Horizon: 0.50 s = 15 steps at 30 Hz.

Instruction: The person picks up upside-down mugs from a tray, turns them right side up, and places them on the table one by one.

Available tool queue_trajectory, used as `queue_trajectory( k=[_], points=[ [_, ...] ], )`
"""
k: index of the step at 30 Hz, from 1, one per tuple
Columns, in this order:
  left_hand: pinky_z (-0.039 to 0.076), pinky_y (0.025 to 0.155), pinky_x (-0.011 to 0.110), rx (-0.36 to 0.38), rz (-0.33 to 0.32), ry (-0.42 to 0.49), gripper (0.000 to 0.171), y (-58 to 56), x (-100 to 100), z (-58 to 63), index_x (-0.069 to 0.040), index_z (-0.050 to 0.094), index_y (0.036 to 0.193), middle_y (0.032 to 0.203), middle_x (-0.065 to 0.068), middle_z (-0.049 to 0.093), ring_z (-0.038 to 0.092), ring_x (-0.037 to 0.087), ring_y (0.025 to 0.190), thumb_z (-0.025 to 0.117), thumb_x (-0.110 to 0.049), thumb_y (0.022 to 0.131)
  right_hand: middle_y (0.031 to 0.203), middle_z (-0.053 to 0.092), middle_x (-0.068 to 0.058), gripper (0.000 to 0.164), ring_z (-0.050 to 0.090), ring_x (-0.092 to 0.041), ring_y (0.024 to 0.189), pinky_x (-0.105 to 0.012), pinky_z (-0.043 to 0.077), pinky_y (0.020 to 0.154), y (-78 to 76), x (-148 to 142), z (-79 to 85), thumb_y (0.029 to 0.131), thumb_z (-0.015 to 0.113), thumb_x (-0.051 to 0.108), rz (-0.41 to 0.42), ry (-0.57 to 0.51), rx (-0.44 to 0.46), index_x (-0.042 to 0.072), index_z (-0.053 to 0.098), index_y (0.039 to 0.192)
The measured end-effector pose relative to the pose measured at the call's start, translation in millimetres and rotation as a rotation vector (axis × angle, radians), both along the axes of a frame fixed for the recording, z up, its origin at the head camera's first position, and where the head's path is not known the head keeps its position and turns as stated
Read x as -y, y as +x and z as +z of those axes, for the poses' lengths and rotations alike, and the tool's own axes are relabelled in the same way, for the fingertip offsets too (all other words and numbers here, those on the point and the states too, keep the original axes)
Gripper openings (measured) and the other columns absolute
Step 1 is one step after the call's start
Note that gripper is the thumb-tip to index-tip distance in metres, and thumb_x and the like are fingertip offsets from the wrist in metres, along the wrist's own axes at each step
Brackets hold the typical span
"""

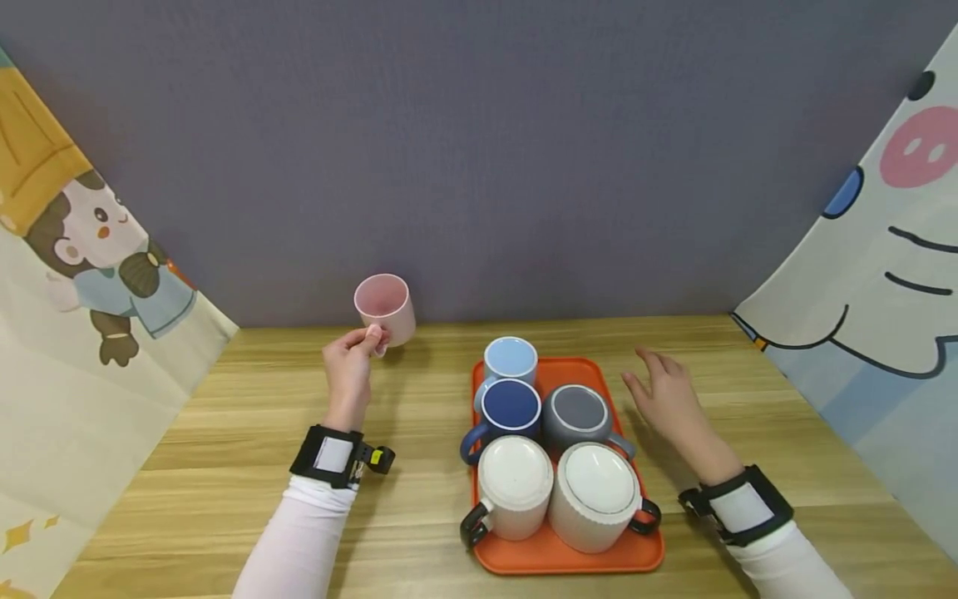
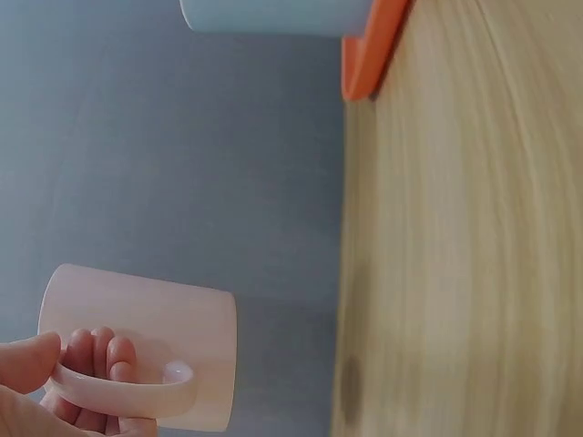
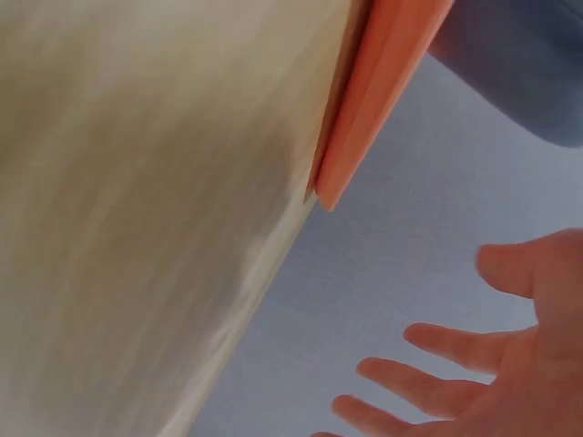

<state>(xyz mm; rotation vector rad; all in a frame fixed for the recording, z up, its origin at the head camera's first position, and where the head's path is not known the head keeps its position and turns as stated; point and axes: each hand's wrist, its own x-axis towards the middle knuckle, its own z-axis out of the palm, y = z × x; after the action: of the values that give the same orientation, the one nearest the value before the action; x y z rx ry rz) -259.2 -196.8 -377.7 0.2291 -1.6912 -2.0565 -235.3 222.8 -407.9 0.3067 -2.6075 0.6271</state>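
Note:
My left hand (image 1: 350, 366) pinches the handle of a pink mug (image 1: 397, 320), thumb on top and fingers through the loop. The mug is mouth up, and in the left wrist view a gap parts its base from the wooden table. To the right of an orange tray (image 1: 554, 559), my right hand (image 1: 666, 399) hovers with fingers spread and nothing in them. Upside down on the tray are a light blue mug (image 1: 511, 358), a navy mug (image 1: 511, 405), a grey mug (image 1: 578, 412) and two white mugs with black handles, the left one (image 1: 516, 474) and the right one (image 1: 599, 491).
A grey wall panel (image 1: 479, 166) rises along the table's back edge. Printed cloths hang at both sides, the left one (image 1: 97, 249) with a cartoon figure and the right one (image 1: 898, 291) with a pig-like snout. The wooden table (image 1: 187, 499) runs under everything.

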Motion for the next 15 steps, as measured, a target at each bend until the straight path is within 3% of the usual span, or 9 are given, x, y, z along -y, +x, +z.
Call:
queue_trajectory(
  k=[15],
  points=[
    [0.047, 0.07, 0.023, 0.083, 0.085, 0.0, 0.028, -6.6, 29, -13.0, 0.017, 0.063, 0.104, 0.067, -0.005, 0.069, 0.064, 0.01, 0.069, 0.064, -0.007, 0.09, 0.118, 0.049, -0.043, 0.047, 0.044, -0.059, 0.11, -0.067, 0.03, 0.093, 7.6, -13, -2.0, 0.091, 0.061, 0.015, -0.022, 0.028, 0.016, -0.015, 0.047, 0.126]
  ],
)
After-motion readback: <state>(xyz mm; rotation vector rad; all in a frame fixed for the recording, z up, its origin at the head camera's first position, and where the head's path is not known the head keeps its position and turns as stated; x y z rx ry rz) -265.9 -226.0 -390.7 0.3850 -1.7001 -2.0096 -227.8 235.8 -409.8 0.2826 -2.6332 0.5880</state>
